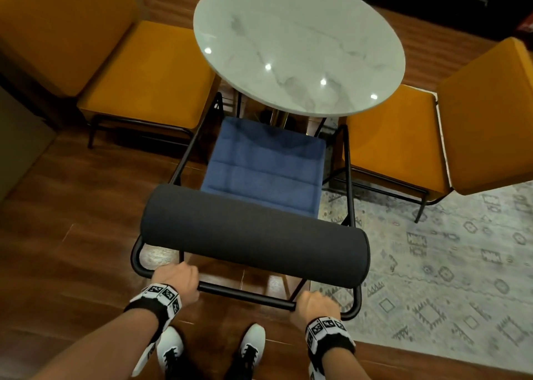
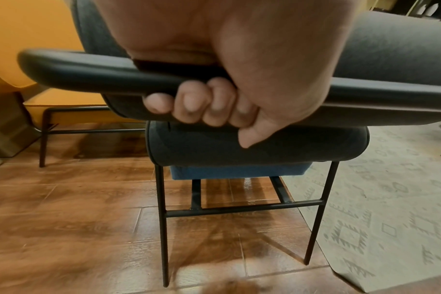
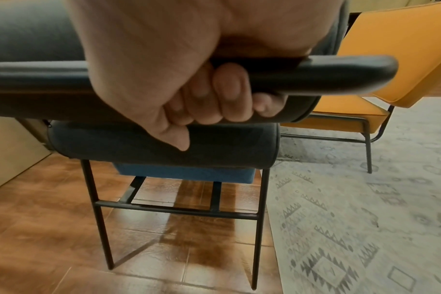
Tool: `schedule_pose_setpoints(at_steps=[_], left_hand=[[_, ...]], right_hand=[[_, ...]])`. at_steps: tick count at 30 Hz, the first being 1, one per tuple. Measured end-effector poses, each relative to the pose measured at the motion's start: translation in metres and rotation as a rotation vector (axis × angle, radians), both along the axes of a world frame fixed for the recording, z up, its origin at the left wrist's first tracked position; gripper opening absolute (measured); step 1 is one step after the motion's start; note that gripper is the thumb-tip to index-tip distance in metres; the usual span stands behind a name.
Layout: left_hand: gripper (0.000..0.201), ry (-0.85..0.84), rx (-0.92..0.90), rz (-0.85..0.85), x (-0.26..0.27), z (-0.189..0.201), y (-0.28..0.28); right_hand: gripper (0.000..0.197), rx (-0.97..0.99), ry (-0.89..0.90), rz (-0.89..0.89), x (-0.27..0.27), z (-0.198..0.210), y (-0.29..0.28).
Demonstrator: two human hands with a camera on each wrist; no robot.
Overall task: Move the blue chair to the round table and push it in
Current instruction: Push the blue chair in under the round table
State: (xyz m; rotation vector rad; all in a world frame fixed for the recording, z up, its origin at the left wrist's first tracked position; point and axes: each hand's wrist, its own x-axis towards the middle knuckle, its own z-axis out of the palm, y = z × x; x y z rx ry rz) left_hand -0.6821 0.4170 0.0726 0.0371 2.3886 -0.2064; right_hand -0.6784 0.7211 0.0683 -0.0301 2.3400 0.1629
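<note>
The blue chair [image 1: 264,166] has a blue seat, a dark grey roll backrest [image 1: 253,235] and a black tube frame. Its front edge lies just under the near rim of the round white marble table [image 1: 297,42]. My left hand [image 1: 178,281] grips the black rear bar [image 1: 245,294] of the frame near its left end. My right hand [image 1: 317,304] grips the same bar near its right end. In the left wrist view my left hand [image 2: 202,105] has its fingers curled round the bar [image 2: 76,73]. The right wrist view has my right hand [image 3: 214,97] wrapped round the bar [image 3: 340,73].
A yellow chair [image 1: 144,82] stands left of the table and another yellow chair [image 1: 418,137] stands right, each close to the blue chair's armrests. A patterned grey rug [image 1: 447,264] covers the floor on the right; wooden floor [image 1: 72,221] lies on the left. My white shoes [image 1: 170,348] are below.
</note>
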Motion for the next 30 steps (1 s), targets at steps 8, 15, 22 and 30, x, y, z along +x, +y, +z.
schedule_pose_setpoints(at_steps=[8, 15, 22, 30], left_hand=[[0.034, -0.007, 0.027, 0.031, -0.005, 0.002, 0.028], [0.034, -0.001, 0.029, 0.018, -0.024, -0.003, 0.043], [0.038, 0.024, -0.029, 0.035, -0.042, 0.001, 0.005], [0.038, -0.005, -0.026, -0.038, -0.025, -0.002, -0.021]], right_hand=[[0.031, -0.005, -0.008, 0.034, -0.021, 0.002, 0.028], [0.032, 0.016, 0.067, 0.008, -0.038, -0.001, 0.042], [0.029, -0.056, 0.101, -0.051, -0.033, -0.008, 0.003], [0.026, -0.068, 0.023, -0.104, -0.010, -0.001, -0.025]])
